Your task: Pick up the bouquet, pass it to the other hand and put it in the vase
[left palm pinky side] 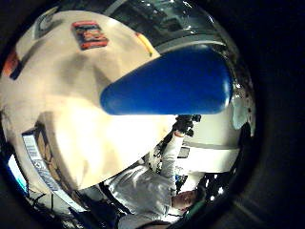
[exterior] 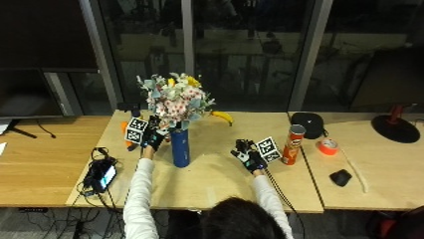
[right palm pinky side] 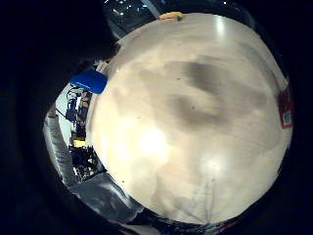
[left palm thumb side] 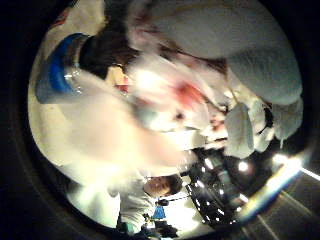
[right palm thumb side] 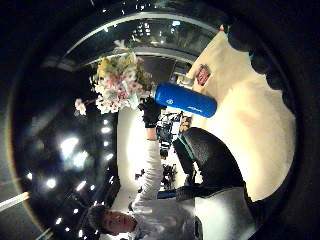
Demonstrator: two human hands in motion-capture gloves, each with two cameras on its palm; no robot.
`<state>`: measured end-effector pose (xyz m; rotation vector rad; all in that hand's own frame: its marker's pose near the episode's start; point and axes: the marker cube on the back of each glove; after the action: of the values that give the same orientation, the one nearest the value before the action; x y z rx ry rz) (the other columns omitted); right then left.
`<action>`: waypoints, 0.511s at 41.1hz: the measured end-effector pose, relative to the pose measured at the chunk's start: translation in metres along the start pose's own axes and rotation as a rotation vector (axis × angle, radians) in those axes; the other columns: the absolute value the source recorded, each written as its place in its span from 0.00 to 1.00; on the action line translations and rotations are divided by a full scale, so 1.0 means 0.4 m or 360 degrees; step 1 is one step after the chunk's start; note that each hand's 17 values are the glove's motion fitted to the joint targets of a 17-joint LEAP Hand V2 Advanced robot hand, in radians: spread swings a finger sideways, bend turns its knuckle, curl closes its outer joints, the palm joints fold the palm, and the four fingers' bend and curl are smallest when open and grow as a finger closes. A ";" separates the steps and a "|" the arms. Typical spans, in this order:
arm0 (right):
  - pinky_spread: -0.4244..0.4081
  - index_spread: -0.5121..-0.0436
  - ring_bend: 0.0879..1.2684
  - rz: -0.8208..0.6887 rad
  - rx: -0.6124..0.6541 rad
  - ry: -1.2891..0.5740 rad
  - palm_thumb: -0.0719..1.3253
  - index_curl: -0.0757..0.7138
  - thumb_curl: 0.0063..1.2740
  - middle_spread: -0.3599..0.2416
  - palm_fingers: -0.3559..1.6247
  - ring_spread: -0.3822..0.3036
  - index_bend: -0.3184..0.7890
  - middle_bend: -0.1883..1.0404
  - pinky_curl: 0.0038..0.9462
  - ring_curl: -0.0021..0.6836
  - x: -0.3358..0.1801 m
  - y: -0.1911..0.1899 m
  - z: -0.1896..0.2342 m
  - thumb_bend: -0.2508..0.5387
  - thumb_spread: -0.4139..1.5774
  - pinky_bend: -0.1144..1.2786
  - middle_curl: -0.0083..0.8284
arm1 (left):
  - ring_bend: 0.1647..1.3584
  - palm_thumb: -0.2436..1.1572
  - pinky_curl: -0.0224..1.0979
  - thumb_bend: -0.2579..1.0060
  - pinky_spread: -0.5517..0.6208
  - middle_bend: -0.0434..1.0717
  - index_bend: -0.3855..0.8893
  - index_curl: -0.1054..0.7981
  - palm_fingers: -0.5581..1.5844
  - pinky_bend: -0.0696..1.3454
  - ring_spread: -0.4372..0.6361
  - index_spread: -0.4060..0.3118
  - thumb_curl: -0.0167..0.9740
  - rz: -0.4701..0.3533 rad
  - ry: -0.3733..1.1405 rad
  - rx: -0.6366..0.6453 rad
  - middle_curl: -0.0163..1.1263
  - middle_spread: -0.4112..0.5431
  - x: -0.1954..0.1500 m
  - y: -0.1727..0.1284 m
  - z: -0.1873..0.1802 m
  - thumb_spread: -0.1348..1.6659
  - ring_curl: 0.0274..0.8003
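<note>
The top of the person's head sits nearest the camera, at 6 o'clock in the outside view, with both pale sleeves reaching up over the light wooden tabletop.

Far left on the tabletop, at about 9 o'clock from the vase, lies a small black device with cables. Next comes the left hand, raised just beside the neck of the blue vase; its fingers curl round the bouquet's stems right at the vase mouth, as the right thumb side palm view also shows. The bouquet of pink, white and yellow flowers with pale green leaves stands upright in the vase, its head spreading above the rim. The vase stands upright on the tabletop.

At 1 o'clock from the vase, a yellow banana lies near the tabletop's far edge. The right hand hovers at 3 o'clock from the vase, well apart from it, fingers relaxed and holding nothing. Just beside it, at its 3 o'clock, stands a red crisp can. Farther right sit a black pouch, an orange tape roll and a small black object.
</note>
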<state>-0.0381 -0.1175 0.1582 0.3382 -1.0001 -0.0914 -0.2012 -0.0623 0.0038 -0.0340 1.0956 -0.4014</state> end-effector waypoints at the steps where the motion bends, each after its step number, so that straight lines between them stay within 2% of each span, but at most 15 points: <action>1: 0.57 0.42 0.42 0.0022 0.0012 0.0027 0.49 0.29 0.26 0.46 0.56 0.33 0.37 0.37 0.35 0.58 0.014 0.000 -0.001 0.29 0.73 0.42 0.51 | 0.31 0.55 0.33 0.17 0.79 0.21 0.32 0.44 0.14 0.32 0.72 0.75 0.48 0.0027 0.0020 -0.0030 0.35 0.73 -0.009 0.005 0.000 0.54 0.39; 5: 0.58 0.43 0.42 0.0049 0.0003 0.0029 0.49 0.30 0.26 0.46 0.56 0.33 0.37 0.36 0.35 0.58 0.038 0.003 -0.001 0.29 0.73 0.42 0.51 | 0.30 0.54 0.32 0.17 0.85 0.19 0.33 0.39 0.15 0.31 0.79 0.78 0.46 0.0123 0.0084 -0.0066 0.32 0.81 -0.018 0.013 0.000 0.54 0.37; 8: 0.58 0.44 0.41 0.0053 -0.0007 0.0004 0.49 0.30 0.26 0.46 0.56 0.33 0.37 0.37 0.35 0.58 0.040 0.004 -0.001 0.29 0.73 0.40 0.51 | 0.30 0.54 0.31 0.17 0.87 0.19 0.33 0.36 0.15 0.30 0.83 0.79 0.45 0.0147 0.0051 -0.0024 0.31 0.86 -0.013 0.011 0.001 0.54 0.36; 14: 0.59 0.45 0.41 0.0102 -0.0011 -0.0003 0.50 0.30 0.26 0.46 0.56 0.33 0.36 0.37 0.35 0.58 0.037 0.004 -0.004 0.29 0.73 0.40 0.51 | 0.30 0.54 0.31 0.17 0.90 0.20 0.34 0.31 0.16 0.29 0.88 0.80 0.43 -0.0005 0.0028 -0.0048 0.29 0.90 0.001 0.034 0.008 0.54 0.34; 21: 0.59 0.45 0.41 -0.0022 0.0075 0.0124 0.50 0.31 0.26 0.46 0.57 0.33 0.36 0.36 0.36 0.58 0.047 -0.025 0.001 0.29 0.73 0.39 0.51 | 0.29 0.54 0.30 0.18 0.91 0.20 0.35 0.27 0.17 0.28 0.90 0.81 0.41 -0.0050 -0.0012 -0.0053 0.28 0.93 0.008 0.052 -0.010 0.54 0.33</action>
<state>-0.0274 -0.1314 0.1705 0.3894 -0.9237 -0.0668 -0.1971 -0.0434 -0.0056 -0.0817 1.0956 -0.4109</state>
